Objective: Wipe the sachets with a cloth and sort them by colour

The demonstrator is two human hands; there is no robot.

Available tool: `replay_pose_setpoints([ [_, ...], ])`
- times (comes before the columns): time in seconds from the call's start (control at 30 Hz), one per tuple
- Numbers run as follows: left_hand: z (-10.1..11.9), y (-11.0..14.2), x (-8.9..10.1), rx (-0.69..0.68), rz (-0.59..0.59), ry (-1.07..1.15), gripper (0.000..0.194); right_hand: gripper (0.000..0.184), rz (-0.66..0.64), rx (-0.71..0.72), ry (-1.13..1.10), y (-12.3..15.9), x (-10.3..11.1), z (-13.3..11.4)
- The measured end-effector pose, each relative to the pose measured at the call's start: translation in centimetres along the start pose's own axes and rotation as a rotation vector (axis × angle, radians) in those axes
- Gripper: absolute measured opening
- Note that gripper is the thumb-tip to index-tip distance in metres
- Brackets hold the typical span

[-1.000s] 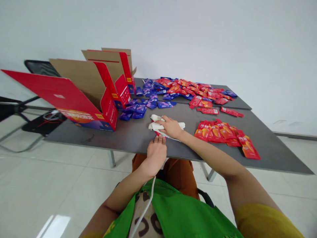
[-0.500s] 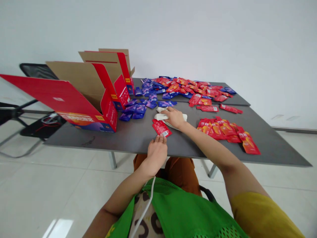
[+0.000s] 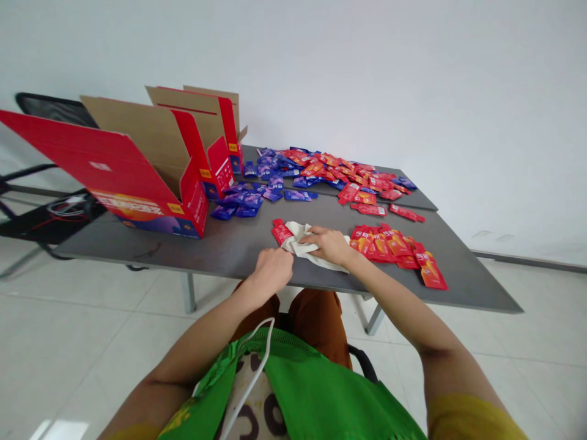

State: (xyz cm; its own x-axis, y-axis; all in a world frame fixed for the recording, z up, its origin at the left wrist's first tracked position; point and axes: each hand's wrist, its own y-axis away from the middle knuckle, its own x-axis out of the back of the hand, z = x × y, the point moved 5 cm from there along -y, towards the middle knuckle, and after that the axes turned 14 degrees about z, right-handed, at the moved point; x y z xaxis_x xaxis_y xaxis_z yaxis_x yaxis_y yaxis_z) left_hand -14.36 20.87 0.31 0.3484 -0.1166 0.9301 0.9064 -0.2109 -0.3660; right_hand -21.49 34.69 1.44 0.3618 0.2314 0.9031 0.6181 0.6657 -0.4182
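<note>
- Right hand (image 3: 331,244), fingers together, presses a crumpled white cloth (image 3: 305,241) near the front edge of the grey worktop (image 3: 137,252)
- Left hand (image 3: 274,270) sits just beside it; its fingers are hidden, so their state cannot be told
- A red foil sachet (image 3: 280,231) pokes from the cloth's left end and could slide out if the cloth is dragged
- Print on the heaped red sachets (image 3: 385,245) and the open red cardboard carton (image 3: 132,165) is too small to read

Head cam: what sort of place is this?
Probably a makeshift indoor packing or sorting room: opened red cartons stand on a grey table, with loose red sachets and blue sachets spread across it, above a plain tiled floor.
</note>
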Motion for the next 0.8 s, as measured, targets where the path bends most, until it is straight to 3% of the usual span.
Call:
replay_pose_setpoints([
  [0.07,-1.6,-1.0,0.8,0.126,0.048,0.009,0.034,0.034,0.046,-0.017,0.034,-0.2,1.1,0.4],
  [0.13,-2.3,-1.8,1.3,0.189,0.169,-0.004,0.036,0.034,0.138,-0.061,0.048,-0.4,2.7,1.0],
  [0.23,-1.3,-2.4,0.7,0.156,0.287,-0.036,0.060,0.036,0.293,-0.121,0.027,-0.5,4.9,1.7],
  [0.33,0.4,-2.8,-1.2,0.132,0.250,-0.064,0.083,0.038,0.391,-0.145,0.007,-0.3,6.1,1.7],
  [0.43,1.0,-3.4,-2.2,0.205,0.215,-0.059,0.073,0.041,0.422,-0.175,-0.012,0.3,6.3,1.7],
  [0.57,-1.2,-4.1,-1.0,0.408,0.293,0.034,0.054,0.040,0.457,-0.192,-0.106,1.3,6.0,1.4],
  [0.67,-4.3,-4.2,-0.2,0.554,0.363,0.236,0.042,0.037,0.494,-0.198,-0.216,1.4,5.3,0.9],
  [0.8,-7.1,-4.2,-2.4,0.758,0.305,0.927,0.032,0.036,0.466,-0.210,-0.272,-0.2,3.1,-0.8],
])
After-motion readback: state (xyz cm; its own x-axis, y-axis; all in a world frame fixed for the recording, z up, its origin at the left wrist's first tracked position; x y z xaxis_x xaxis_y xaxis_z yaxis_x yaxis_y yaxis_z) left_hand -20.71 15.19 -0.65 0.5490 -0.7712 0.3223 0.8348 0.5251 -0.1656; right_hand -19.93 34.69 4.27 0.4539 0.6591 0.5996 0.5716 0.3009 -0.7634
